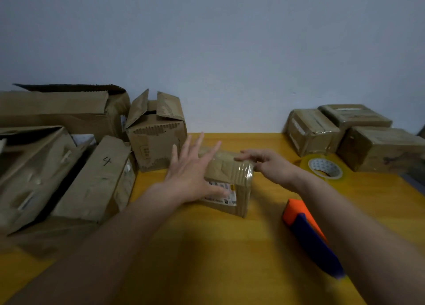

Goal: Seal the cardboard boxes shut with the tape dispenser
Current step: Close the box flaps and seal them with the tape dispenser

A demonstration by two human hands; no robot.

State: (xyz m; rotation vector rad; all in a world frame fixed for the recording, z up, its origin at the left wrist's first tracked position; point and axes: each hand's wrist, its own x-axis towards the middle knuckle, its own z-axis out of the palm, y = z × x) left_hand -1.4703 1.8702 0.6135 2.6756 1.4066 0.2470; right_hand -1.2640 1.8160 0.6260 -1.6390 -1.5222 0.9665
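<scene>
A small cardboard box (226, 180) sits near the middle of the yellow table (230, 247), clear tape glinting over its top right edge and a white label on its near face. The left hand (192, 171) lies against the box's left side, fingers straight and spread. The right hand (268, 164) rests on the top right edge, fingers loosely extended over the tape, gripping nothing. To the right, on the table, lies an orange and blue tape dispenser (309, 233), apart from both hands. A roll of clear tape (324, 167) lies behind it. Three taped boxes (354, 134) sit far right; open boxes (76, 150) crowd the left.
</scene>
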